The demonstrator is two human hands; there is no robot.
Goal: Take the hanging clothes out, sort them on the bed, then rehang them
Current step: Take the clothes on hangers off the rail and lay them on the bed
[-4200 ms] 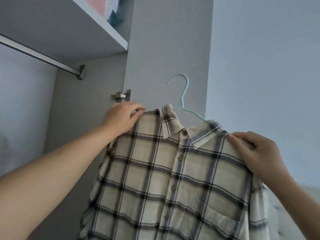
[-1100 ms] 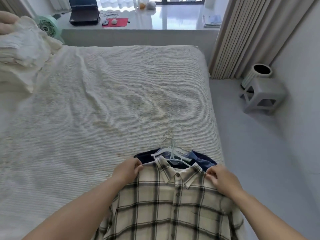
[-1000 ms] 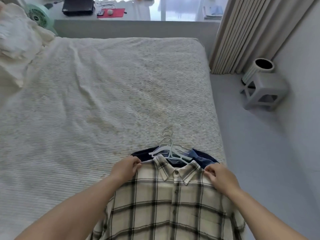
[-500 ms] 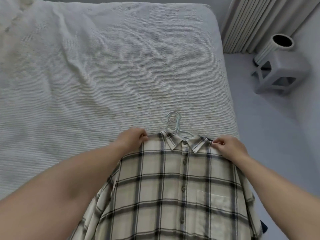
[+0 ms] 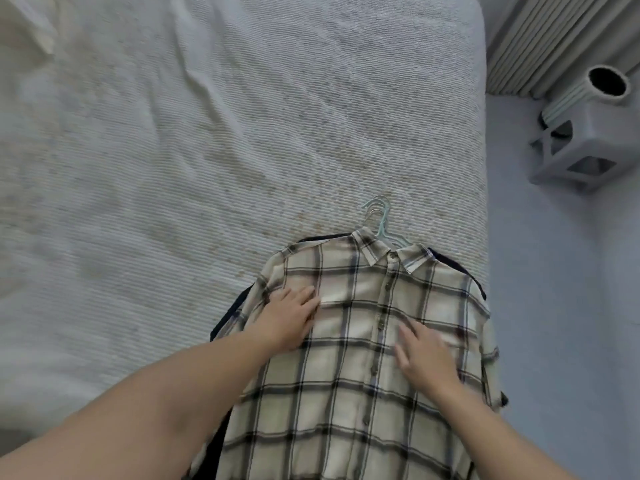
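A cream plaid shirt (image 5: 353, 393) lies face up on the white bed (image 5: 173, 150), near its right edge, on top of a pile of dark garments (image 5: 228, 313) whose edges peek out. Several pale hanger hooks (image 5: 379, 216) stick out above the collar. My left hand (image 5: 292, 318) rests flat on the shirt's left chest, fingers straight. My right hand (image 5: 424, 355) lies flat on the right chest, fingers spread, slightly blurred. Neither hand holds anything.
The ribbed bedspread stretches left and back. Grey floor (image 5: 561, 306) runs along the bed's right side, with a grey stool (image 5: 581, 147) carrying a dark-mouthed ribbed cup (image 5: 606, 84) beside pleated curtains (image 5: 540, 39).
The shirt came from the wardrobe to the bed and was laid on the pile. Both hands let go of its shoulders and moved down onto the chest, now flat.
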